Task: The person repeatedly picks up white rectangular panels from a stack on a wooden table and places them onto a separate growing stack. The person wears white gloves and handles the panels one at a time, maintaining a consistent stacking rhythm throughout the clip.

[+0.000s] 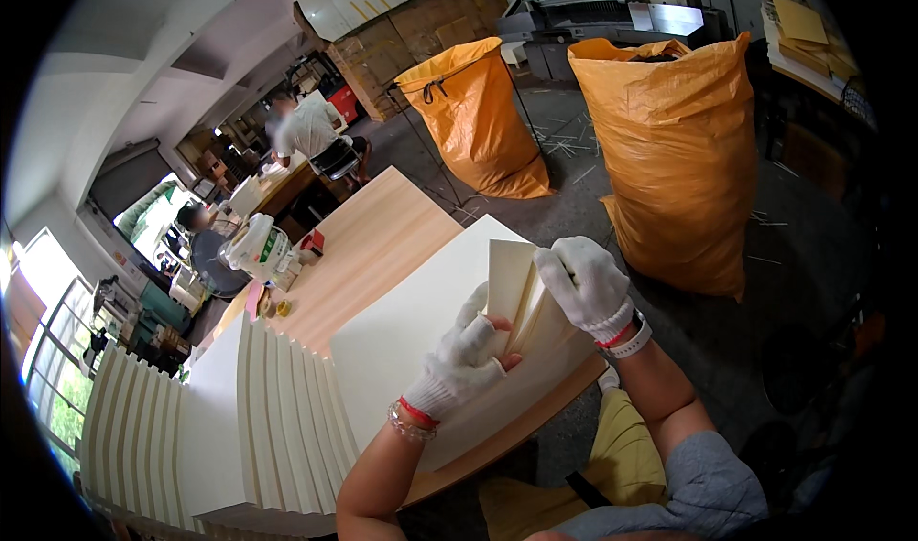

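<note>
Both my hands wear white knit gloves with red cuffs. My left hand (pixel 464 355), with some fingertips bare, closes on the lower left edge of a small wad of stiff white paper sheets (pixel 511 273). My right hand (pixel 585 288) grips the wad's upper right edge, and the sheets stand tilted and slightly fanned between my hands. Beneath them lies a broad white sheet or stack (pixel 392 350) on the wooden table. How many sheets I hold cannot be made out.
Tall staggered stacks of white paper (pixel 287 417) stand at the left. On the wooden table (pixel 382 240) sit a white bucket (pixel 263 249) and tape rolls (pixel 277 308). Two orange sacks (pixel 669 149) stand beyond, among floor scraps. Two people (pixel 311 130) sit at the far left.
</note>
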`<state>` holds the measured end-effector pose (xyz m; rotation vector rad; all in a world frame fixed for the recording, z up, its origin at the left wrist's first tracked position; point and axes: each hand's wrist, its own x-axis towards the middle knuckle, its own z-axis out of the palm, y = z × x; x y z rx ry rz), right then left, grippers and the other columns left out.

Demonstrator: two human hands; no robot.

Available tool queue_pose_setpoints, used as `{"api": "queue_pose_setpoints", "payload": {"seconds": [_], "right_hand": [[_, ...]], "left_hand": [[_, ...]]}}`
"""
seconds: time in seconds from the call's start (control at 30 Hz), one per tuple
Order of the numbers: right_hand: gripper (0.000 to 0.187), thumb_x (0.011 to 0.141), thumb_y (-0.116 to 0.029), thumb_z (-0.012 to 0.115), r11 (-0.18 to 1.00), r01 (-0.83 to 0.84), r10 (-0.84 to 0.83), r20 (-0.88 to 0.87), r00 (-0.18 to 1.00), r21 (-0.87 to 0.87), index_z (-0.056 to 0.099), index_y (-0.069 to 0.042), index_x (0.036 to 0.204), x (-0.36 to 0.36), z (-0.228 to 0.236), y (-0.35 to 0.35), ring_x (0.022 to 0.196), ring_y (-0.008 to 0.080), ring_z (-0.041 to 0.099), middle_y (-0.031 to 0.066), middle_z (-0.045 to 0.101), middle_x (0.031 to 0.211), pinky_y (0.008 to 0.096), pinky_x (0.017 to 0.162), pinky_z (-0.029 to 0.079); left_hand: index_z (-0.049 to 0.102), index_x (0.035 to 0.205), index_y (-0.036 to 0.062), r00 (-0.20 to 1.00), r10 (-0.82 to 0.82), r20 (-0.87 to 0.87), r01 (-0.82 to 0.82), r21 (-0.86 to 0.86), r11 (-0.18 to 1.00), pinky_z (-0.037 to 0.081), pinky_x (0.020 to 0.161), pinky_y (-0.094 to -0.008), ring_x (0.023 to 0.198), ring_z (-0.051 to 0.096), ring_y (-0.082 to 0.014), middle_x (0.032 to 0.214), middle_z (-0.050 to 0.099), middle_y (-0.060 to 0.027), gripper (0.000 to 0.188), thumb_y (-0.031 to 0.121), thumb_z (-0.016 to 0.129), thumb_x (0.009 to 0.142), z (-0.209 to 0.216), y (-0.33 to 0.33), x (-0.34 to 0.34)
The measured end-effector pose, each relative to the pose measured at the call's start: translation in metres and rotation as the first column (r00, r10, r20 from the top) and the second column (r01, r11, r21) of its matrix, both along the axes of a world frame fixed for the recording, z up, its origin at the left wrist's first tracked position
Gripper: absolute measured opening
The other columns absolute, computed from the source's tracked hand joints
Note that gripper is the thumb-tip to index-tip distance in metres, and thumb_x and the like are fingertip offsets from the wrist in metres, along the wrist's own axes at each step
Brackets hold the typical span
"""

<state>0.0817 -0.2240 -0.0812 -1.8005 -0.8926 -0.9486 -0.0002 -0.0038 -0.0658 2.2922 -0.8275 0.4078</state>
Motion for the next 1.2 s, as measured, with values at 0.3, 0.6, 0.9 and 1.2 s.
{"api": "queue_pose_setpoints", "payload": {"seconds": [0.3,0.6,0.9,1.2], "right_hand": [[0.026,0.099,-0.019,0.06,0.998,-0.025,0.031,-0.12,0.992,0.055,0.057,-0.003,0.079,-0.004,0.004,0.0,0.067,0.0352,0.054,0.0144,0.05,0.069,0.0453,0.063,0.042],[0.028,0.099,-0.022,0.063,0.999,-0.023,0.025,-0.058,0.998,0.036,0.056,-0.004,0.079,-0.003,0.002,-0.001,0.067,0.034,0.055,0.0138,0.052,0.069,0.0442,0.063,0.044],[0.031,0.098,-0.02,0.063,0.996,-0.025,0.034,-0.1,0.994,0.091,0.053,-0.003,0.074,-0.002,0.0,0.001,0.066,0.0349,0.054,0.0148,0.052,0.068,0.0442,0.062,0.043],[0.031,0.098,-0.02,0.062,0.992,-0.032,0.051,-0.152,0.987,0.124,0.053,-0.003,0.073,-0.003,0.001,0.003,0.066,0.0343,0.054,0.0147,0.051,0.068,0.0438,0.063,0.043]], "left_hand": [[0.058,0.136,0.011,0.98,0.005,-0.197,0.041,0.228,0.973,0.054,0.088,-0.0405,0.108,0.063,-0.0359,0.133,0.054,-0.0184,0.056,0.005,0.073,0.082,0.002,0.011,0.004],[0.053,0.144,0.0127,0.993,0.014,-0.115,-0.007,0.061,0.998,0.046,0.106,-0.043,0.132,0.052,-0.0433,0.158,0.032,-0.0279,0.065,0.0,0.07,0.082,-0.002,0.003,-0.001],[0.057,0.134,0.0049,0.973,0.033,-0.227,0.002,0.154,0.988,0.048,0.103,-0.0394,0.126,0.055,-0.0389,0.147,0.046,-0.0258,0.054,0.005,0.075,0.083,0.002,0.006,0.003],[0.06,0.121,0.0062,0.997,0.015,-0.08,-0.015,-0.004,1.0,0.051,0.098,-0.0393,0.117,0.061,-0.0395,0.153,0.037,-0.025,0.043,0.008,0.078,0.082,0.001,-0.001,0.001]]}}
